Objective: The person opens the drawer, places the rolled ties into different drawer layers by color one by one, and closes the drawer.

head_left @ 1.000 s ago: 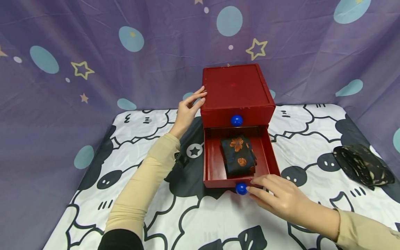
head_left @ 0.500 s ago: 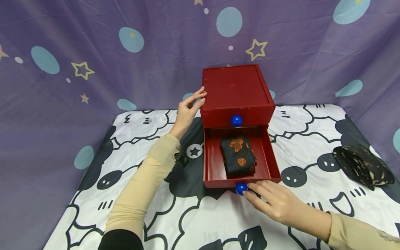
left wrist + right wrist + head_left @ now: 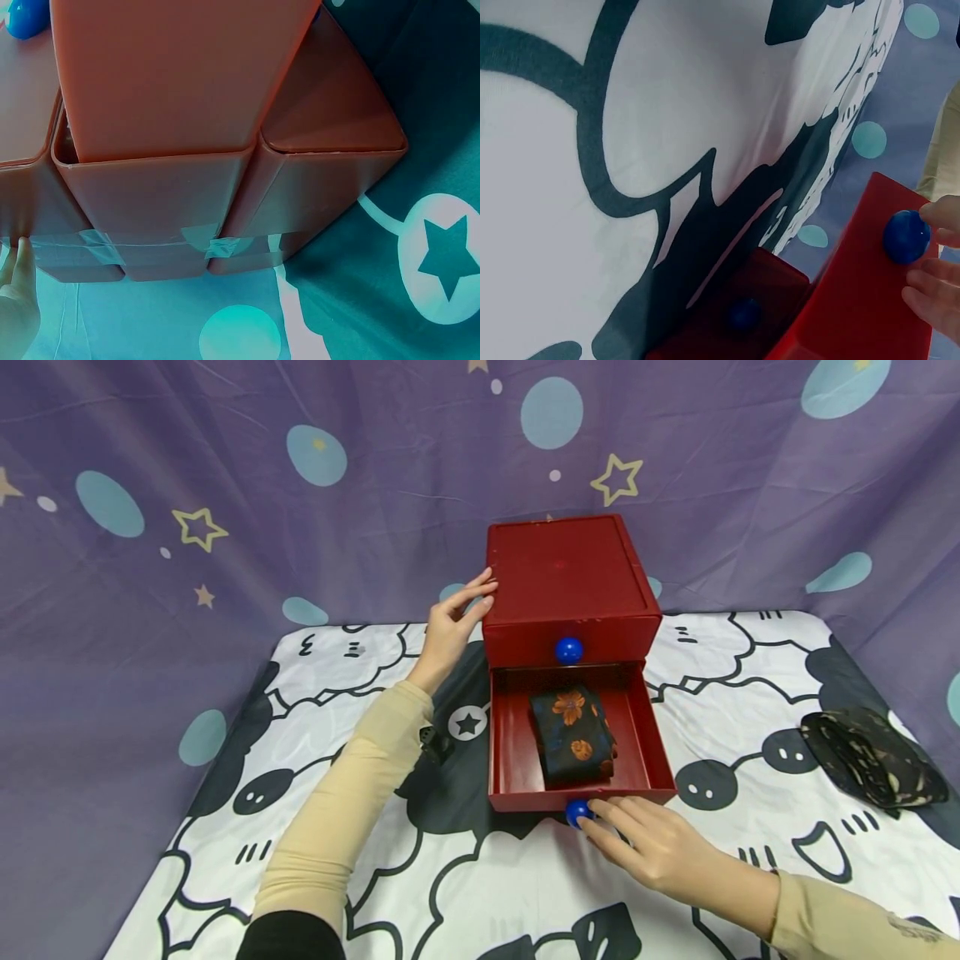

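A red drawer cabinet stands at the back, its upper drawer closed behind a blue knob. The pulled-out red drawer below holds a folded dark cloth with orange flowers. My left hand rests its extended fingers on the cabinet's left upper edge. At the drawer's front my right hand has thumb and fingertips on the right side of the lower blue knob. In the right wrist view those digits lie either side of the knob's edge.
A folded camouflage-patterned cloth lies at the right on the cartoon-print table cover. A purple curtain hangs behind the cabinet. The left wrist view shows taped joints between the stacked drawer units.
My right hand has shifted left along the drawer's front, its fingertips coming onto the lower knob. The left hand, drawer and cloths have stayed put.
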{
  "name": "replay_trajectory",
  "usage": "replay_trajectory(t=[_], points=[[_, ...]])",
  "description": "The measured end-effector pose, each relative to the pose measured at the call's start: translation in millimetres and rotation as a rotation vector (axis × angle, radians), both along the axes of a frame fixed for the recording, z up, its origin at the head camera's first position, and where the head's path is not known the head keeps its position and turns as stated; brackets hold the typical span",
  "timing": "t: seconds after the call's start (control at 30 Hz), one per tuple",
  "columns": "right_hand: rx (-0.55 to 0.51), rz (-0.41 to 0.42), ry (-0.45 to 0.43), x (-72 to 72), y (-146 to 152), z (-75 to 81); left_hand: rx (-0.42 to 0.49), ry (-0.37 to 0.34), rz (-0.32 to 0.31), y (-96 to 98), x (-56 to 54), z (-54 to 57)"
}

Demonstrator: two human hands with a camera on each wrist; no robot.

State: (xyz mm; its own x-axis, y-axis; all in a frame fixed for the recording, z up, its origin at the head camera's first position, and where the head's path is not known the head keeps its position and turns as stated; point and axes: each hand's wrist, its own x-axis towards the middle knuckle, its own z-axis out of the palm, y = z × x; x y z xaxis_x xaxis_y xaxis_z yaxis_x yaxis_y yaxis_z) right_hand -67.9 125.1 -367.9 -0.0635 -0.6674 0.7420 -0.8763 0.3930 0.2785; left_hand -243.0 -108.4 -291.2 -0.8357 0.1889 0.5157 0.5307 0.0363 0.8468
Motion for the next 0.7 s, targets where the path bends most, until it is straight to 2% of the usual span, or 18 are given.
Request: replay_trajectory(t=[0.7], points=[[-0.057, -0.028, -0.016, -1.1, -8.5, -9.4, -0.007, -0.007, 0.003, -0.2, -0.7, -1.1]])
